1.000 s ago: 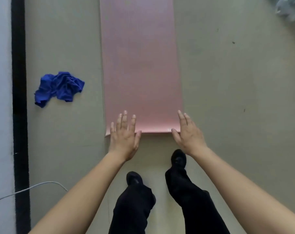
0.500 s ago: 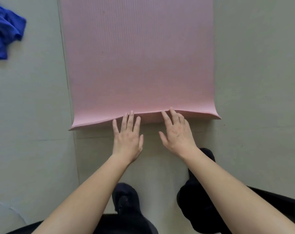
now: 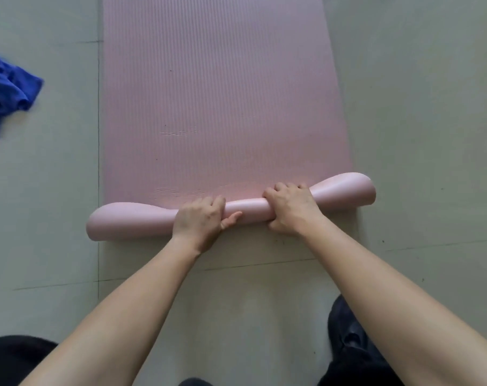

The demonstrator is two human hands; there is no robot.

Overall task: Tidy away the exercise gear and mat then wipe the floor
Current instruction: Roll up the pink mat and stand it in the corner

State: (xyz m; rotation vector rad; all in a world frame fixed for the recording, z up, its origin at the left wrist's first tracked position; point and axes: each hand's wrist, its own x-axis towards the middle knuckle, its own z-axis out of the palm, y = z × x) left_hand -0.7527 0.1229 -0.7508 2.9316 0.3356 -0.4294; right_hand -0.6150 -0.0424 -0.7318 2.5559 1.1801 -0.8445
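A pink exercise mat (image 3: 217, 93) lies flat on the floor, running away from me. Its near end is curled into a loose roll (image 3: 130, 222) that bulges at both sides and is squeezed tight in the middle. My left hand (image 3: 200, 222) grips the roll left of centre, fingers curled over the top and thumb pointing right along it. My right hand (image 3: 291, 208) clamps the roll right of centre. A crumpled blue cloth (image 3: 5, 90) lies on the floor to the mat's left, partly cut off by the frame edge.
The pale tiled floor (image 3: 418, 121) surrounds the mat. My dark-clothed knees and a dark shoe (image 3: 348, 335) sit at the bottom of the view, close behind my forearms.
My hands went from resting flat at the mat's near edge to gripping it. The edge has been curled over into a first roll, and I have crouched closer.
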